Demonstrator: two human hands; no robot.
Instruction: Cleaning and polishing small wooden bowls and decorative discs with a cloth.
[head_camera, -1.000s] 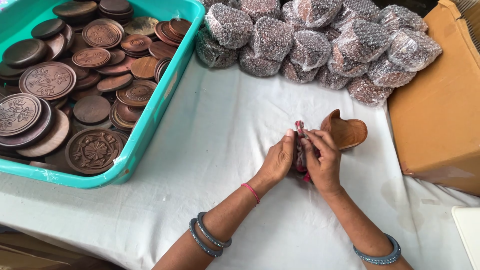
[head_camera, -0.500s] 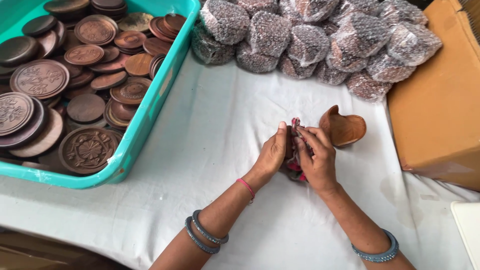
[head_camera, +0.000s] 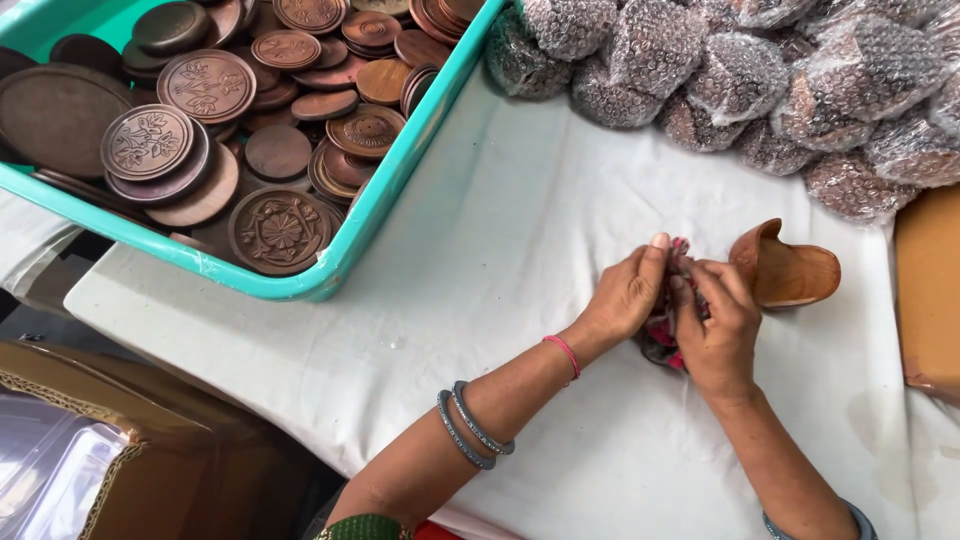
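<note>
From the head camera, both hands meet over the middle of a table (head_camera: 520, 260) covered with white cloth. The left hand (head_camera: 628, 295) and the right hand (head_camera: 718, 325) are each clenched on a small bundle of red and dark cloth (head_camera: 664, 332), which sits between them just above the table; the left thumb points up along its top edge, and the fingers of the right hand curl over it from the other side. Most of the bundle is hidden by the hands.

Just beyond the right hand, a carved wooden shoe-shaped piece (head_camera: 785, 270) lies on the table, touching or nearly touching the knuckles; which cannot be told.

At the far left stands a teal plastic tub (head_camera: 400, 190) filled with round carved wooden discs (head_camera: 275, 228) of several sizes. Along the far edge lies a heap of bubble-wrapped bundles (head_camera: 740, 80). A brown cardboard box (head_camera: 930, 290) stands at the right edge, and another carton (head_camera: 150, 430) sits below the table's near left corner.
</note>
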